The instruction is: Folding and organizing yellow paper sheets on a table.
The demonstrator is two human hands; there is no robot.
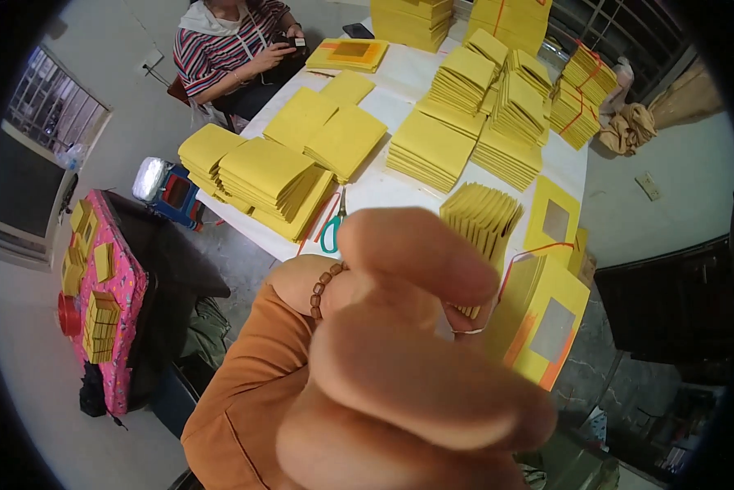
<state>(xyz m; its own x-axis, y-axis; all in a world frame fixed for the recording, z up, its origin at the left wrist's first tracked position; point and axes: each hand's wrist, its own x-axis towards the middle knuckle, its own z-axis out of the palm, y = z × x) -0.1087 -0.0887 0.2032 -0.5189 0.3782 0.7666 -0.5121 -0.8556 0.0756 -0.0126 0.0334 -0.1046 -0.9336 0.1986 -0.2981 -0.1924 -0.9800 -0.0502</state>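
Note:
My right hand looms very close in front, blurred, with its fingers loosely curled and gaps between them; nothing shows in it. Behind it my left arm reaches across in a brown-orange sleeve, with a brown beaded bracelet at the wrist. Only some fingers of my left hand show, closed at the lower end of a fanned stack of folded yellow paper pieces; the rest is hidden. Teal-handled scissors lie left of this stack. Right of it are yellow paper bags with clear windows and a red-orange strip.
More yellow stacks crowd the white-covered table, some tied with red string. Across the table a person in a striped top holds a small dark object. At the left, a pink-covered table bears yellow bundles and a red container.

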